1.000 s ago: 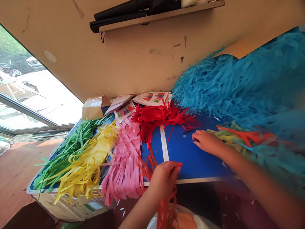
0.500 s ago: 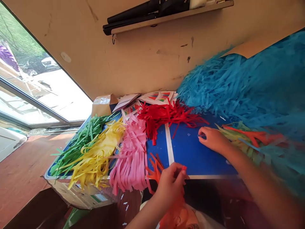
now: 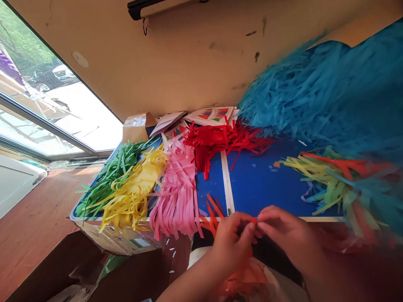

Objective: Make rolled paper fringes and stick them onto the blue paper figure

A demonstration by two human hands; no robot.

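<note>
Close to the table's front edge, my left hand (image 3: 231, 237) pinches an orange fringe (image 3: 241, 274) of cut strips, which hangs below it over my lap. A small orange-red end shows between the fingertips. My right hand (image 3: 286, 233) meets it there, thumb and fingers pressed together against that end; anything inside this pinch is hidden. Loose orange strips (image 3: 213, 214) lie on the table edge behind my left hand. A pink fringe (image 3: 178, 197) hangs over the front edge to the left, and a red fringe (image 3: 217, 142) lies farther back.
Yellow fringe (image 3: 138, 184) and green fringe (image 3: 116, 180) cover the left of the blue table (image 3: 255, 180). A big blue fringe heap (image 3: 315, 96) fills the right, with mixed strips (image 3: 327, 180) before it. An open cardboard box (image 3: 119, 241) stands below. Printed sheets (image 3: 210, 116) lie by the wall.
My right hand has come from over the table, down and left, to meet my left hand at the orange end. The view has tilted slightly downward.
</note>
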